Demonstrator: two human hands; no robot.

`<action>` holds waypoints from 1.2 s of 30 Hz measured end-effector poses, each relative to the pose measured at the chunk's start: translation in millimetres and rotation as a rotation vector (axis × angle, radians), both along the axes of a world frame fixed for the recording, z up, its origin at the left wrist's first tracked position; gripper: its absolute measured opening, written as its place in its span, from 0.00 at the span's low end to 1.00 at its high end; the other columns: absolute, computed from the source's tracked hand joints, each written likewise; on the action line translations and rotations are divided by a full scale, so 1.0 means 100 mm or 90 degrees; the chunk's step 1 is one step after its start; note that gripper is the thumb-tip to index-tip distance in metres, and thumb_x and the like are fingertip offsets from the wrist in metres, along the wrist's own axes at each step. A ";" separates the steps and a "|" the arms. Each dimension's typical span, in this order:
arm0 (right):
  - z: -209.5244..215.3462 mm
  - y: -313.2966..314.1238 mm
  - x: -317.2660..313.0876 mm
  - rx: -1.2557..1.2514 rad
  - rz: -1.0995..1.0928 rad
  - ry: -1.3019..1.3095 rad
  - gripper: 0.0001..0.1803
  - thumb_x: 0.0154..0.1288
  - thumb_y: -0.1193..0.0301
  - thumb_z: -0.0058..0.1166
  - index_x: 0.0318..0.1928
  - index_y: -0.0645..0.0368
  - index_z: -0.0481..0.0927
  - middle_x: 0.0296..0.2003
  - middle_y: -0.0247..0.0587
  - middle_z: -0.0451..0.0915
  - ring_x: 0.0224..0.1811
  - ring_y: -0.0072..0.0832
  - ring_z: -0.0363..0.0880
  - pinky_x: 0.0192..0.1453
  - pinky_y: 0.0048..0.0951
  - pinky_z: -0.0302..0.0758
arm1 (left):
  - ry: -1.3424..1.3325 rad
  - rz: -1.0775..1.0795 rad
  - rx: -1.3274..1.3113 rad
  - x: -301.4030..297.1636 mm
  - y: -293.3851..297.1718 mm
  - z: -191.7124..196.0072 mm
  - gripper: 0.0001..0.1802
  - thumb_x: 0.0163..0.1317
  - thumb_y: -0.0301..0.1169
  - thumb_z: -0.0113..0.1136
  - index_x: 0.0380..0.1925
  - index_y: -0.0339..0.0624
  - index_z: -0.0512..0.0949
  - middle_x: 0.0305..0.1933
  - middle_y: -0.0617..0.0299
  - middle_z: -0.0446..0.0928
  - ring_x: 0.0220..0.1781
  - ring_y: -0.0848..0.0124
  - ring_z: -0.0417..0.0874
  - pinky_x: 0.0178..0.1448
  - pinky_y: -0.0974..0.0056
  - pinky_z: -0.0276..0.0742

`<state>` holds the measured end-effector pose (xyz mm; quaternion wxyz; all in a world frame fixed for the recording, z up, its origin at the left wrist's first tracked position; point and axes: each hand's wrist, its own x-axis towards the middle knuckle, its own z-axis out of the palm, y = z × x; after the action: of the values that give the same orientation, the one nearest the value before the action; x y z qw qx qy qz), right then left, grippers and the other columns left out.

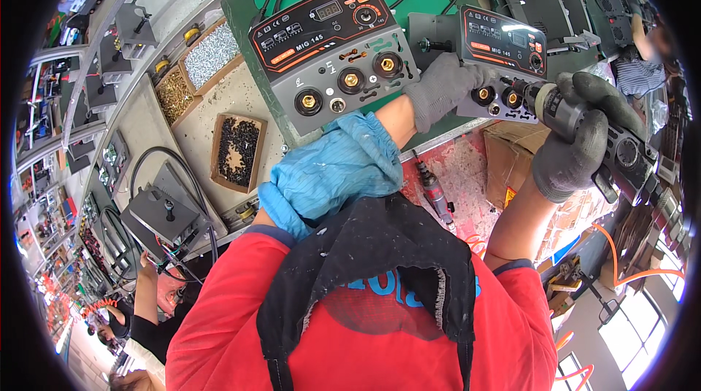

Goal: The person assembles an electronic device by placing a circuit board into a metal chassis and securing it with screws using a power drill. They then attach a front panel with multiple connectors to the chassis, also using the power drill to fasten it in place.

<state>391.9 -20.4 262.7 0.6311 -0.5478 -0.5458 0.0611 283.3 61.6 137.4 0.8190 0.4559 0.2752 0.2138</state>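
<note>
My right hand (577,135), in a dark grey glove, is wrapped round a black power screwdriver (564,115). The driver's tip points left at the lower front of a welding machine (504,40) with a black and orange control panel. My left hand (444,92), gloved in grey below a blue sleeve cover (336,172), has its fingers bent together against that machine's front, beside a brass-centred socket (483,94). Whatever the fingertips hold is hidden. A second, similar welding machine (325,48) stands to the left on the green bench top, with three round sockets along its lower front.
Left of the bench are boxes of silver screws (210,55), brass-coloured screws (172,97) and black screws (238,151). A red and grey power tool (434,190) hangs below the bench edge. Cardboard boxes (511,161) lie beneath the driver. Other people work at left and far right.
</note>
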 end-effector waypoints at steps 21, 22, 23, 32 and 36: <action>0.37 -0.19 0.07 0.113 0.062 -0.117 0.19 0.52 0.69 0.51 0.41 0.72 0.73 0.29 0.55 0.78 0.28 0.39 0.82 0.35 0.35 0.82 | -0.056 0.044 -0.084 -0.03 -0.06 0.04 0.15 0.64 0.35 0.54 0.44 0.34 0.79 0.38 0.64 0.80 0.37 0.79 0.75 0.42 0.70 0.72; 0.37 -0.20 0.10 0.121 0.063 -0.129 0.19 0.52 0.70 0.51 0.42 0.71 0.73 0.29 0.54 0.78 0.29 0.39 0.81 0.35 0.35 0.82 | -0.065 0.044 -0.102 -0.03 -0.05 0.05 0.16 0.64 0.35 0.54 0.44 0.34 0.78 0.39 0.64 0.80 0.38 0.79 0.75 0.43 0.71 0.73; 0.35 -0.20 0.13 0.136 0.063 -0.127 0.19 0.53 0.70 0.52 0.44 0.70 0.73 0.30 0.54 0.78 0.29 0.38 0.81 0.35 0.36 0.83 | -0.073 0.028 -0.116 -0.05 -0.04 0.06 0.17 0.64 0.35 0.55 0.47 0.36 0.77 0.44 0.63 0.80 0.42 0.78 0.76 0.47 0.71 0.73; 0.15 -0.29 0.11 0.266 -0.018 0.005 0.21 0.51 0.67 0.52 0.44 0.68 0.74 0.31 0.54 0.79 0.29 0.40 0.82 0.33 0.39 0.83 | 0.014 0.016 0.024 -0.04 -0.02 0.04 0.23 0.66 0.42 0.51 0.54 0.36 0.71 0.48 0.58 0.78 0.45 0.72 0.80 0.48 0.67 0.76; 0.17 -0.34 0.17 0.286 -0.008 0.018 0.21 0.51 0.66 0.52 0.43 0.69 0.74 0.31 0.54 0.79 0.28 0.40 0.82 0.33 0.40 0.82 | -0.017 0.031 0.111 0.00 -0.03 -0.17 0.24 0.66 0.42 0.48 0.55 0.36 0.69 0.50 0.54 0.76 0.47 0.68 0.80 0.50 0.65 0.77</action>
<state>408.5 -54.2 280.1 0.7453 -0.3959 -0.5332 -0.0586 283.6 58.3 120.1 0.7746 0.5155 0.2554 0.2628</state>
